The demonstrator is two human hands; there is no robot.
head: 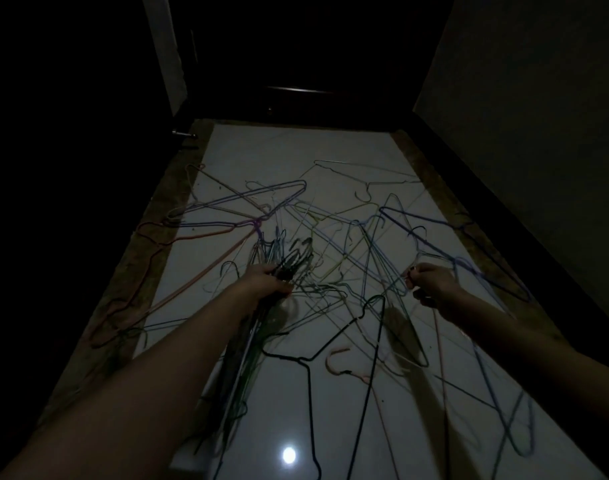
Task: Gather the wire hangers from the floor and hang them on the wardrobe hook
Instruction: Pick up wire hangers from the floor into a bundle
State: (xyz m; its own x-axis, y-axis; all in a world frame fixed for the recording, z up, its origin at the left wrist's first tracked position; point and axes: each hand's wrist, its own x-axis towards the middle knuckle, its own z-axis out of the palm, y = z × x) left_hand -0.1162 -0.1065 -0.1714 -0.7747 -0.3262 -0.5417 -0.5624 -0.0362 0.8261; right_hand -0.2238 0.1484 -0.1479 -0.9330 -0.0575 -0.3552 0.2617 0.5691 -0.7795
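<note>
Wire hangers (330, 244) sprawl in a tangle across the pale floor (296, 147), and the collecting is well under way. Left hand (266, 280) has its grip curled tight round a bundle of hangers (289, 261), hooks fanned out beyond the knuckles, shoulders trailing back beneath the forearm toward the viewer. So the bundle's long axis runs near-to-far, along the arm.

Right hand (431, 282) sits well apart from the bundle, off to its right, fingers pinching what looks like a thin wire; the light is too dim to say which hanger it belongs to. A blue hanger (452, 251) lies just beyond that hand, its long side slanting away to the right.

Between bundle and right hand lies the densest knot, and a black hanger (330, 355) sprawls nearer the viewer than both. I'd judge the right hand better placed for everything on that side, passing across to the bundle.

Snagging is the risk: crossed wires may drag neighbours along. Dark skirting (504, 220) hems the floor to the right, dim furniture (296, 91) beyond; no wardrobe hook in sight.
</note>
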